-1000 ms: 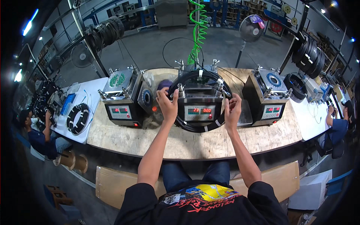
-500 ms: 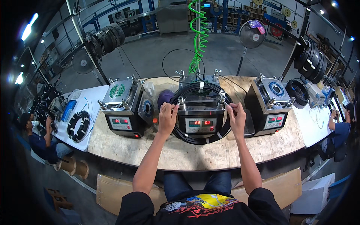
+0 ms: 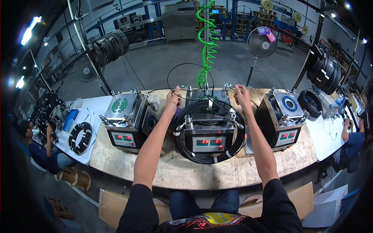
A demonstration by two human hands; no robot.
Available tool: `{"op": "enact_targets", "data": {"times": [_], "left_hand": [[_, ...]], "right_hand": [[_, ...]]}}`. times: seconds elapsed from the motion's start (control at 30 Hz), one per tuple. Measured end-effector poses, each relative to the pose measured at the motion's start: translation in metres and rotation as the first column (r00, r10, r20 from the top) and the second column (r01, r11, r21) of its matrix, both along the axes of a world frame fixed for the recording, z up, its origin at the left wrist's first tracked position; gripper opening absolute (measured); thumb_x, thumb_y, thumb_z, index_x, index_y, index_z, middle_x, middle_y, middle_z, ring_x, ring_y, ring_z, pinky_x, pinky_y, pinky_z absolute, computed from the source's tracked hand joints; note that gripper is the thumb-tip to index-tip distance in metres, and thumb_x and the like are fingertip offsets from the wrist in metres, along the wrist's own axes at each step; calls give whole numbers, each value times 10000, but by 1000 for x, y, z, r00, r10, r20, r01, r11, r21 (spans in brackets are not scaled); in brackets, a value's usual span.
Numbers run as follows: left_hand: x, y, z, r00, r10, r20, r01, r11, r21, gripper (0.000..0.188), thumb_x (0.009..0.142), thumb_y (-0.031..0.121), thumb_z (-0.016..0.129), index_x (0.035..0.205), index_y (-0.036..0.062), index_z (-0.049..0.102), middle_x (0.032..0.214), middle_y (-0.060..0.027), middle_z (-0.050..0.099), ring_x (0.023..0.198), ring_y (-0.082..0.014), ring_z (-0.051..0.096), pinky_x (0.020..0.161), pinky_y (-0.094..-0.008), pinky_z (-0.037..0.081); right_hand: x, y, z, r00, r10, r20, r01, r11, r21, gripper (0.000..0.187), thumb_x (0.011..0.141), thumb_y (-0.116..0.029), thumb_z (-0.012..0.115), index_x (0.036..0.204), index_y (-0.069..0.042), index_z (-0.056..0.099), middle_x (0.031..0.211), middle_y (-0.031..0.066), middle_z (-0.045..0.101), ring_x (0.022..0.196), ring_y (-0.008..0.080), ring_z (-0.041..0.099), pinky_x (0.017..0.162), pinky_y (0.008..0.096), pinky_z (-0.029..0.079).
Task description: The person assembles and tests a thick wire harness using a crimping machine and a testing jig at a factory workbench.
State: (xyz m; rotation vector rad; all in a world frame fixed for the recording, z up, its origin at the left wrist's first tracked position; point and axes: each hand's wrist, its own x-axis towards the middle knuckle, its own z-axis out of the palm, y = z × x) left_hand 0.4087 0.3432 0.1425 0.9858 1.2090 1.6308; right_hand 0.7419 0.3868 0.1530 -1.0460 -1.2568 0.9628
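The middle polishing machine (image 3: 208, 129) is a black box with a steel top and red-lit displays. A coil of black cable (image 3: 179, 144) loops around its front and over its top. My left hand (image 3: 173, 100), fingers curled together, is beside the far left wing nut (image 3: 187, 88). My right hand (image 3: 243, 97), also closed, is beside the far right wing nut (image 3: 226, 88). Whether the fingertips grip the nuts is too small to make out. Near the front, a left wing nut (image 3: 188, 121) and a right wing nut (image 3: 232, 120) stand untouched.
Similar machines stand left (image 3: 123, 127) and right (image 3: 282, 118) on the wooden bench (image 3: 155, 174). A green coiled hose (image 3: 210, 46) hangs behind. Co-workers sit at white side tables on the left (image 3: 42, 149) and right (image 3: 351, 134). A fan (image 3: 262, 42) stands beyond the bench.
Both hands have moved away from the near wing nuts to beside the far ones. The view has shifted, so the bench appears lower. The cable coil remains around the machine.
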Motion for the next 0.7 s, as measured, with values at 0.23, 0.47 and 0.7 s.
{"op": "enact_targets", "data": {"times": [0.23,0.47,0.7], "left_hand": [[2,72,-23,1000,-9,17,11,992,-125,307,976,402,697,905,123,590,706,30,567,534,-72,482,463,-250,375],[-1,65,-18,993,-44,-105,40,998,-45,201,1005,291,667,1071,102,654,742,30,590,574,-61,506,483,-229,390],[12,-32,14,928,-45,-370,-36,977,-209,414,999,315,656,1369,142,591,1000,-73,637,762,-114,566,626,-298,468]], "right_hand": [[-18,52,-6,986,166,-36,-169,954,-246,329,1055,-377,555,1031,-57,627,634,-30,478,480,86,458,415,250,334],[-13,51,-9,979,202,-19,-201,957,-208,312,1062,-358,550,1082,-53,612,669,-2,537,524,106,536,454,267,415],[12,-33,-4,982,187,15,-184,977,-112,440,1095,-391,470,1371,-57,546,868,58,638,754,136,614,694,288,501]]}}
